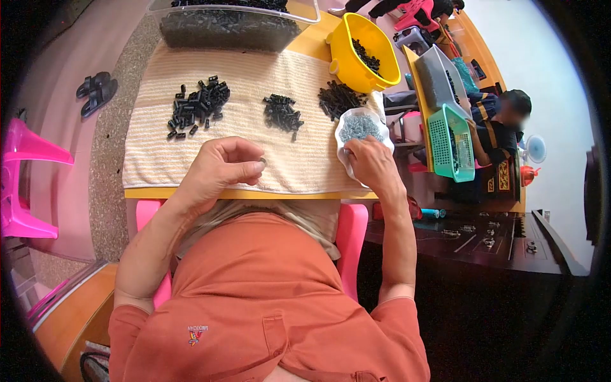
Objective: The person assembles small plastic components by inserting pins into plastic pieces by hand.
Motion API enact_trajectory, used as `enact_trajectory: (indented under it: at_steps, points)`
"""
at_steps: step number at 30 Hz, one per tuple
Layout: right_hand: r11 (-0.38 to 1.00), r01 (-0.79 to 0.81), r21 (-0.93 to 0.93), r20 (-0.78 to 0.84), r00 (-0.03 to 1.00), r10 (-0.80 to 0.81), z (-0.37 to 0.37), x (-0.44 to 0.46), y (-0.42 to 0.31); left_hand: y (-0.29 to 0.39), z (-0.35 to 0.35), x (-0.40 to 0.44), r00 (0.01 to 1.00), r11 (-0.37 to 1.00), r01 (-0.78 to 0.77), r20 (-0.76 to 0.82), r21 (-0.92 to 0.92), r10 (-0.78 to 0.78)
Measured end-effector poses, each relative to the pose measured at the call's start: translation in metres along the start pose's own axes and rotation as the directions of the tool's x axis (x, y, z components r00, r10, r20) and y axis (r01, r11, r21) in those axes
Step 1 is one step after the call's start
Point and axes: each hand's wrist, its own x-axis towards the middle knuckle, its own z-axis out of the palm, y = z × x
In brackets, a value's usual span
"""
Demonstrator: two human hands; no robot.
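Small clear pieces lie partly hidden beneath the right hand.

Three piles of black plastic parts lie across the striped towel. Clear bin at its far edge; yellow tub, far right corner. My right hand dips into a white bowl, near right corner; my left hand, near edge, holds a tiny greyish piece.
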Motion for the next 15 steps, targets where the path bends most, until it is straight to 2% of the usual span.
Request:
enact_trajectory:
  at_steps: [15]
  points:
    - [0.998, -0.018, 0.059, 0.074, 0.997, 0.014, 0.0008, 0.0074, 0.0029, -0.0005, 0.0013, -0.0001, 1.000, 1.000, 0.000, 0.008, 0.006, 0.000]
